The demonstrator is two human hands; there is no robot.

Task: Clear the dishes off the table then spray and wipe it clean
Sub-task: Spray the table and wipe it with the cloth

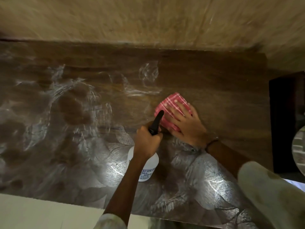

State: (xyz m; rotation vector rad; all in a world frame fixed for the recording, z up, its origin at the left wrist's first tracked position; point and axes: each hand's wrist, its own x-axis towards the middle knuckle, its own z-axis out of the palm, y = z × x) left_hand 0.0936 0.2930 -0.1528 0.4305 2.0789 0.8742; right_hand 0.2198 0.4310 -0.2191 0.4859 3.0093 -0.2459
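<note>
The bench (214, 76) carries no dishes in view, and pale wet streaks across its dark wood suggest wiping is under way; the white spray bottle (147, 169) hangs above the near part, nozzle aimed forward, likely kept ready for another squirt; the folded pink cloth (166, 111) lies flat right of centre, so it can be pushed; the left hand (147, 139) curls tightly round the bottle's black head; the right hand (186, 123) presses the cloth, fingers straight and spread.

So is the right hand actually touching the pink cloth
Touching. The head view shows the right hand lying flat on the pink cloth, its fingers spread across the top.
</note>
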